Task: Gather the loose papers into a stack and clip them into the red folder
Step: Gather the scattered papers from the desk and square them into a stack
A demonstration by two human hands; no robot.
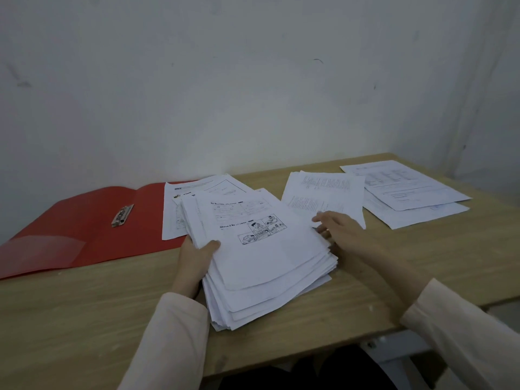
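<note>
The stack of papers lies on the worktop in front of the person, its sheets fanned and uneven at the near corner. The left hand grips the stack's left edge, thumb on top; the right hand rests spread and holding nothing against its right edge. Such thin sheets look light, floppy and prone to sliding, so both long edges seem the best hold. More loose sheets lie further right; the red folder lies open at left, clip exposed.

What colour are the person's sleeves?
Pale pinkish cream, on both the left sleeve and right sleeve; the head view shows them.
</note>
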